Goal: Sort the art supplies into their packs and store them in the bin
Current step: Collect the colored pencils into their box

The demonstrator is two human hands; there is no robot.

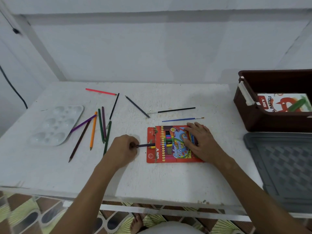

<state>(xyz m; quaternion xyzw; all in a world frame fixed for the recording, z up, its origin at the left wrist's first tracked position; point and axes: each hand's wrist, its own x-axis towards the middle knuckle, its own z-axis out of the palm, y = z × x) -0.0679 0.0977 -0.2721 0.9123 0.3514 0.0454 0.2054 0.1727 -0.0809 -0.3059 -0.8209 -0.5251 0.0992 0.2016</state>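
A red colour pencil pack (170,154) lies flat on the white table. My right hand (200,141) rests on its right half, fingers spread, pressing it down. My left hand (125,148) is closed around the end of a dark pencil (145,145), whose tip sits at the pack's left opening. Several loose colour pencils (93,130) lie to the left, with a pink one (100,91) at the back. Two black paintbrushes (175,110) (113,108) and a blue paintbrush (182,119) lie behind the pack. The brown bin (253,115) stands at the far right and holds an oil pastels box (283,103).
A clear plastic paint palette (56,124) sits at the table's left. A grey lid (283,164) lies at the right, in front of the bin. A grey pencil (137,106) lies mid-table. The table's front edge runs just below my forearms.
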